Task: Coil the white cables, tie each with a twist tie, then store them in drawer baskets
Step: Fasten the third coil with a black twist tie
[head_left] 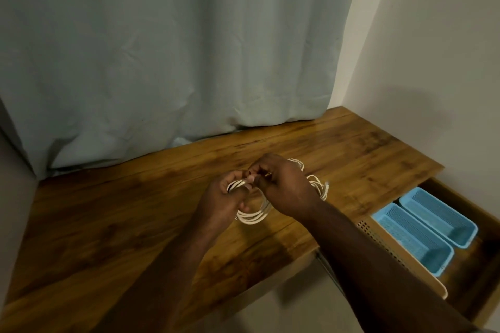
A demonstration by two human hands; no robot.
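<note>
holding a coiled white cable [253, 215] just above the wooden tabletop [108, 224], left hand [221, 197] curled round the loops, right hand [281, 186] pinching at the top of the bundle, prob the twist tie but too small to tell. cable looks light, floppy, springy, smooth round sheath; grip across all loops or it unwinds. second white coil [315, 184] lies behind the right hand. two blue mesh plastic baskets [422, 232] sit in the open drawer [460, 292], rigid, rectangular.
</note>
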